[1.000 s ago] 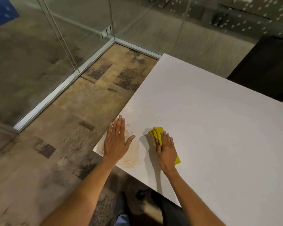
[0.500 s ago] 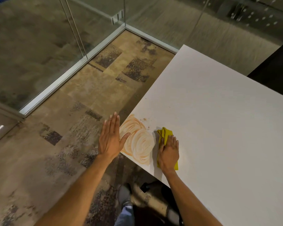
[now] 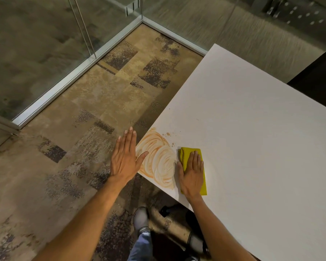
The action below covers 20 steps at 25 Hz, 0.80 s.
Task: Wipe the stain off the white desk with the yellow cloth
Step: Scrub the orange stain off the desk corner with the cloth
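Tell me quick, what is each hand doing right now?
Left hand: open, flat, holding nothing, mostly beyond the desk's edge.
Right hand: open, palm flat on the folded yellow cloth, not gripping it.

White table (image 3: 252,129), near corner carries an orange swirled stain (image 3: 157,160), small specks just beyond it. Right hand (image 3: 192,173) flat, palm down on folded yellow cloth (image 3: 203,182), just right of the stain. Left hand (image 3: 125,159) flat, fingers straight, left of the stain at the table edge, thumb over the stain. Patterned carpet (image 3: 102,91) left of table.
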### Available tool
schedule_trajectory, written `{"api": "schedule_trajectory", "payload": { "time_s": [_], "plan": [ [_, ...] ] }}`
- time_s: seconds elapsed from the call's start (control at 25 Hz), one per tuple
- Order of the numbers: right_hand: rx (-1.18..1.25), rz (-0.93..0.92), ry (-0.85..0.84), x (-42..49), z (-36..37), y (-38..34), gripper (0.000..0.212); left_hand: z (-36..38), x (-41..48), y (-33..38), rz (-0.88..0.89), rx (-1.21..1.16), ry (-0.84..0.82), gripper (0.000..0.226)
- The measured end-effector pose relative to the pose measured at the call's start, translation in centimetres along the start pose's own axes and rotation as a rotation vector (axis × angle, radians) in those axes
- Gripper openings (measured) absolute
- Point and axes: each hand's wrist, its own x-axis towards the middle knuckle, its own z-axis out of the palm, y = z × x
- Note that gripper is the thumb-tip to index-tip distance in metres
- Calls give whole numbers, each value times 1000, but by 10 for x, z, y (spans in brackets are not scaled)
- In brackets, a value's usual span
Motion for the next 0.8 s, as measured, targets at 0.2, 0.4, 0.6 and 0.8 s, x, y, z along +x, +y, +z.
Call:
{"api": "schedule_trajectory", "payload": {
  "time_s": [0.2, 0.4, 0.6, 0.8],
  "plan": [
    [-13, -124, -67, 5, -9, 6, 90, 12, -2, -2, 2, -16, -23, 89],
    [-16, -108, -17, 8, 2, 9, 77, 21, -5, -5, 6, -18, -22, 88],
    [-51, -113, 8, 9, 11, 11, 58, 23, -4, -12, 6, -20, -28, 86],
    [-24, -90, 24, 8, 14, 6, 56, 23, -4, -21, -22, -22, -37, 86]
  ]
}}
